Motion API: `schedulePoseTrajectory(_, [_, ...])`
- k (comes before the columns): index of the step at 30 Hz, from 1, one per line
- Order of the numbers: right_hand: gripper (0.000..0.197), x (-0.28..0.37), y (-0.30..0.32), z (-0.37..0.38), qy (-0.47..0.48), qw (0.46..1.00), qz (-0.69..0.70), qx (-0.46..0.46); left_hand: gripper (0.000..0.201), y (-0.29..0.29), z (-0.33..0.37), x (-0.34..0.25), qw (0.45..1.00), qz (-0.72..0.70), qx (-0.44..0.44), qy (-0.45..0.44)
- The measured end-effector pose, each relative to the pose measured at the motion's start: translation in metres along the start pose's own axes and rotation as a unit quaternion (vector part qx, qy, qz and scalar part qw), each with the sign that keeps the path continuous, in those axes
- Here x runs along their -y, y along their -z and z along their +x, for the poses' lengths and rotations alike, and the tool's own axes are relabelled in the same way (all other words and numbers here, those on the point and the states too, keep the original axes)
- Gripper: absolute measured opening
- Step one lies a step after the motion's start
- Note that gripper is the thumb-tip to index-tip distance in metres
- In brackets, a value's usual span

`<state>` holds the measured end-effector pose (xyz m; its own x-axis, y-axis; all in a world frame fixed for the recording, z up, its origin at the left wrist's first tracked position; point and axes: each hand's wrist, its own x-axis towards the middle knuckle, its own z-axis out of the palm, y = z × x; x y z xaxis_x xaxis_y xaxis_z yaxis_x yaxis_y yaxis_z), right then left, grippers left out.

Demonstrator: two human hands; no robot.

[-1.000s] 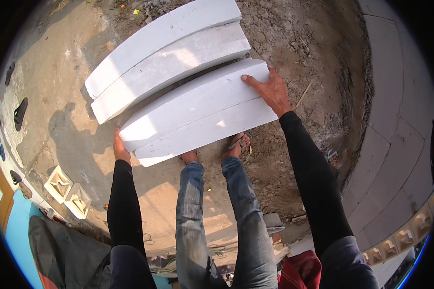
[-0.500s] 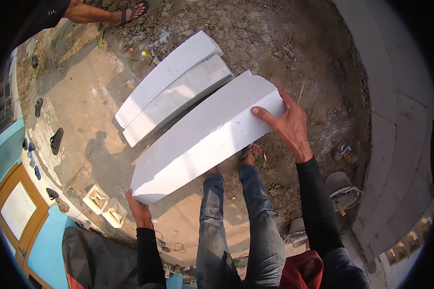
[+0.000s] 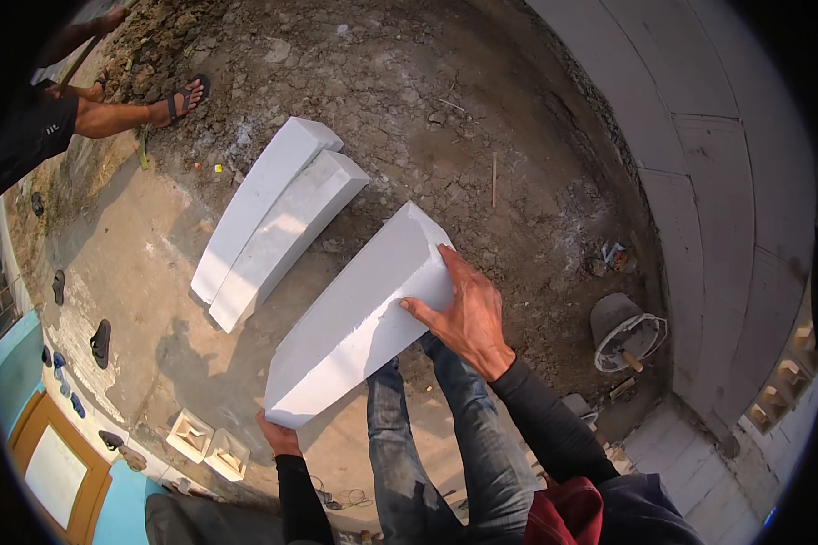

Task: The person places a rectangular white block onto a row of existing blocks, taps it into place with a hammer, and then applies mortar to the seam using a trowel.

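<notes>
A long white lightweight concrete block (image 3: 354,300) hangs in front of my legs, slanting from lower left to upper right. My left hand (image 3: 280,436) grips its near left end from below, with most of the fingers hidden beneath it. At the far right end my right hand (image 3: 468,313) is clamped on, thumb on the near side and fingers over the end edge. Beyond it, two similar blocks lie side by side on the ground: a white one (image 3: 262,204) and a greyer one (image 3: 291,238).
Another person's sandalled foot (image 3: 182,100) is at the upper left. A bucket with a wooden-handled tool (image 3: 623,329) stands at right, beside a grey wall (image 3: 713,173). Two pale vent blocks (image 3: 207,445) and scattered slippers (image 3: 101,343) lie left, near a wooden-framed door (image 3: 53,472).
The view has swung to the right. The held block now slants more steeply, still between both hands. More of the other person shows at upper left.
</notes>
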<state>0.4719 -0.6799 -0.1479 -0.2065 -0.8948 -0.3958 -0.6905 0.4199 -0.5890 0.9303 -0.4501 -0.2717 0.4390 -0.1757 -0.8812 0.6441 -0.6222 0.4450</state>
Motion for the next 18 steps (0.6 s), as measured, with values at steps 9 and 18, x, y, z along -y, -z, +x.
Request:
schedulePoseTrajectory(9, [0.080, -0.029, -0.020, 0.018, -0.023, 1.000, -0.002, 0.002, 0.058, -0.042, -0.006, -0.025, 0.982, 0.159, -0.072, 0.073])
schedulePoseTrajectory(18, [0.113, 0.040, -0.018, -0.005, 0.294, 0.923, -0.220, 0.114, 0.053, -0.007, 0.051, -0.012, 0.995, 0.025, -0.094, 0.011])
